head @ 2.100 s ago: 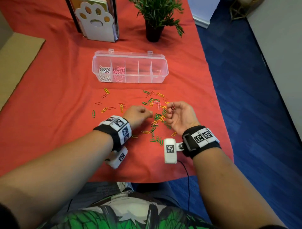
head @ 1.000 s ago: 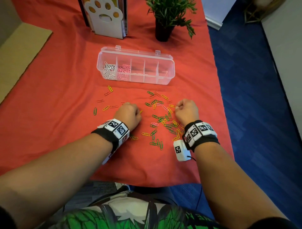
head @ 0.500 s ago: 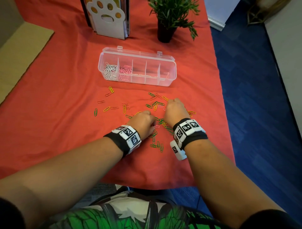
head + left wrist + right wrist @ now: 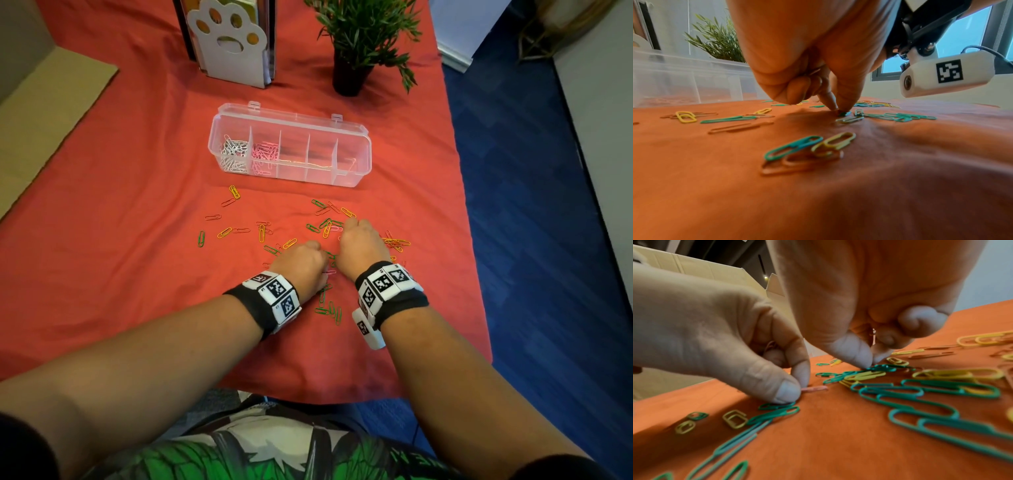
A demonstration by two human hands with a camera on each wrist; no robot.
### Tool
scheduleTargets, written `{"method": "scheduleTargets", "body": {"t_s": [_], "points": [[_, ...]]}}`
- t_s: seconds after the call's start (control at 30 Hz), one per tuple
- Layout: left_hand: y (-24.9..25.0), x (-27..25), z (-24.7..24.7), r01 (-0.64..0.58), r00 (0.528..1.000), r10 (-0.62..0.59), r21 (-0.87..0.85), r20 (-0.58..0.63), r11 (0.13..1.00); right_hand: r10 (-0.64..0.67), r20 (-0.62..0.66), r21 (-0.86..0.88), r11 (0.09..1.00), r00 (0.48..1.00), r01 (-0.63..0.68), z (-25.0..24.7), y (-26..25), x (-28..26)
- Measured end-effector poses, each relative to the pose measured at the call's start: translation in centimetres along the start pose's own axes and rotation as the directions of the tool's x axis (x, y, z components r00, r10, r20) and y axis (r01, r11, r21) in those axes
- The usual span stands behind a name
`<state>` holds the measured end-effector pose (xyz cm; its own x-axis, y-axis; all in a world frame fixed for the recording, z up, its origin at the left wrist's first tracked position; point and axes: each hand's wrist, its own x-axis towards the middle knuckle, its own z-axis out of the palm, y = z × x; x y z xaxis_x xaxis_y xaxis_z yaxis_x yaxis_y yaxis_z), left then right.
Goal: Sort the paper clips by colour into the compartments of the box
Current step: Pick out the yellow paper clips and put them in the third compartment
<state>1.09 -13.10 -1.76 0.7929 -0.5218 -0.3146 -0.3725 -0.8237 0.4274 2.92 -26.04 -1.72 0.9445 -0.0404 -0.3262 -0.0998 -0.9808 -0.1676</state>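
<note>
Green, yellow and red paper clips (image 4: 325, 228) lie scattered on the red cloth in front of the clear compartment box (image 4: 356, 156). White clips (image 4: 234, 154) fill its leftmost compartment and pink clips (image 4: 263, 156) the one beside it. My left hand (image 4: 301, 262) is knuckles-up on the heap; its thumb and forefinger pinch a pink clip (image 4: 815, 388) against the cloth, seen in the right wrist view. My right hand (image 4: 361, 240) is right beside it, fingers curled over thin red clips (image 4: 872, 334), its thumb and forefinger tips (image 4: 859, 356) pressing down among green clips (image 4: 885, 367).
A potted plant (image 4: 356, 51) and a paw-print file holder (image 4: 233, 44) stand behind the box. The table's right edge (image 4: 469, 240) drops to blue floor close to my right hand. Flat cardboard (image 4: 44, 113) lies at the left. A yellow clip bunch (image 4: 395, 244) sits by my right hand.
My right hand turned palm-down and moved left onto the heap. My left hand moved right, so both hands now work side by side.
</note>
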Motion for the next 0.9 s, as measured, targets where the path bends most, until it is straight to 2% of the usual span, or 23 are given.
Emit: {"method": "scheduleTargets", "body": {"t_s": [0.13, 0.2, 0.3, 0.33, 0.37, 0.4, 0.43, 0.47, 0.5, 0.53, 0.57, 0.6, 0.67, 0.77, 0.9], "points": [[0.0, 0.0, 0.2, -0.016, 1.0, 0.016, 0.05, -0.006, 0.999, 0.001, 0.023, 0.053, 0.999, 1.0, -0.002, 0.3, 0.6, -0.4], [-0.3, -0.1, 0.2, -0.001, 1.0, 0.001, 0.002, -0.022, 1.0, -0.004, 0.002, 0.055, 0.999, 1.0, 0.004, 0.5, 0.7, -0.8], [-0.9, -0.3, -0.5, 0.097, 0.995, -0.099, -0.215, -0.002, 0.972, -0.032, -0.049, 0.104, 0.994, 0.998, 0.037, 0.7, 1.1, -1.0], [-1.1, -0.5, -0.9, 0.148, 0.989, -0.144, -0.38, 0.04, 0.913, -0.026, -0.062, 0.173, 0.984, 0.998, 0.036, 0.7, 1.2, -0.9], [-1.3, -0.9, -1.5, 0.202, 0.979, -0.176, -0.602, 0.103, 0.772, -0.003, -0.065, 0.259, 0.966, 0.998, 0.02, 0.5, 1.3, -0.7], [-1.4, -1.3, -2.1, 0.241, 0.968, -0.193, -0.797, 0.158, 0.554, 0.027, -0.06, 0.345, 0.939, 0.998, -0.005, 0.2, 1.4, -0.4], [-1.7, -1.7, -2.7, 0.263, 0.959, -0.186, -0.916, 0.214, 0.303, 0.051, -0.059, 0.416, 0.909, 0.997, -0.022, -0.1, 1.4, -0.1], [-2.1, -2.1, -3.2, 0.256, 0.958, -0.152, -0.963, 0.241, 0.082, 0.055, -0.067, 0.457, 0.889, 0.996, -0.019, -0.3, 1.3, 0.2], [-2.6, -2.5, -3.7, 0.236, 0.963, -0.111, -0.969, 0.244, -0.078, 0.032, -0.082, 0.456, 0.89, 0.996, 0.009, -0.4, 1.2, 0.5], [-2.9, -2.9, -4.1, 0.215, 0.969, -0.082, -0.958, 0.234, -0.19, -0.005, -0.098, 0.419, 0.907, 0.995, 0.046, -0.4, 1.0, 0.9], [-3.3, -3.0, -4.4, 0.207, 0.969, -0.082, -0.945, 0.234, -0.254, -0.044, -0.105, 0.364, 0.928, 0.994, 0.08, -0.3, 0.8, 1.2], [-3.5, -3.1, -4.7, 0.209, 0.964, -0.101, -0.936, 0.246, -0.283, -0.08, -0.104, 0.312, 0.944, 0.991, 0.109, -0.2, 0.5, 1.4], [-4.0, -2.8, -4.9, 0.25, 0.932, -0.195, -0.93, 0.307, -0.269, -0.122, -0.083, 0.225, 0.965, 0.989, 0.138, 0.0, 0.0, 1.8], [-4.4, -2.4, -5.2, 0.32, 0.859, -0.36, -0.931, 0.363, -0.174, -0.12, -0.084, 0.095, 0.987, 0.989, 0.127, 0.3, -0.4, 2.0], [-5.0, -2.2, -5.6, 0.326, 0.833, -0.446, -0.942, 0.326, -0.078, -0.121, -0.096, -0.061, 0.991, 0.988, 0.115, 0.3, -0.5, 2.1]]}}
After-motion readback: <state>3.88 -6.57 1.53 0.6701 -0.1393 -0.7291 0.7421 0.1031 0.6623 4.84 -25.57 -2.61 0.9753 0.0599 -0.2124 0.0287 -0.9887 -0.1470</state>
